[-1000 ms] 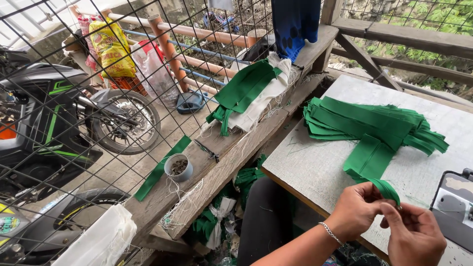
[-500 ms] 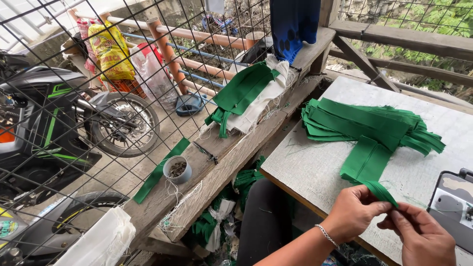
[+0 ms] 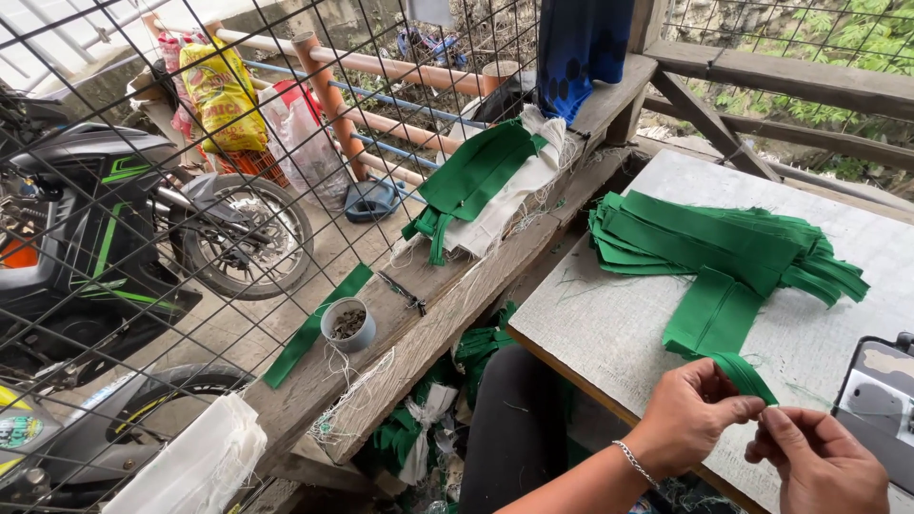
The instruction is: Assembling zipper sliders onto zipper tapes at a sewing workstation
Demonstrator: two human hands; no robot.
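- The left hand (image 3: 695, 419) pinched the near end of a green fabric strip (image 3: 725, 333) between thumb and fingertips, closed narrowly on the cloth at the front edge of the desk (image 3: 609, 324).
- The right hand (image 3: 824, 462) was just beside it, fingers curled toward the same folded end; whether it actually gripped the cloth could not be told, as the left hand's fingertips covered the contact.
- The strip lay partly on the desk and partly lifted. Its long axis ran from the hands up and away toward the pile of green strips (image 3: 724, 238), which its far end touched or overlapped.
- The near end was folded into a narrow band that pointed down and right, toward the right hand. In my judgement it was held so to keep the fold in place.
- The pile sat well back on the desk, its strips fanned with their long axes running roughly left to right, within reach yet out of the hands' working space.
- A grey machine (image 3: 881, 400) stood at the right edge, near the right hand.
- On the wooden ledge (image 3: 409, 333) to the left lay more green and white cloth (image 3: 486, 181) and a small round tin (image 3: 347, 324), well apart from the hands.
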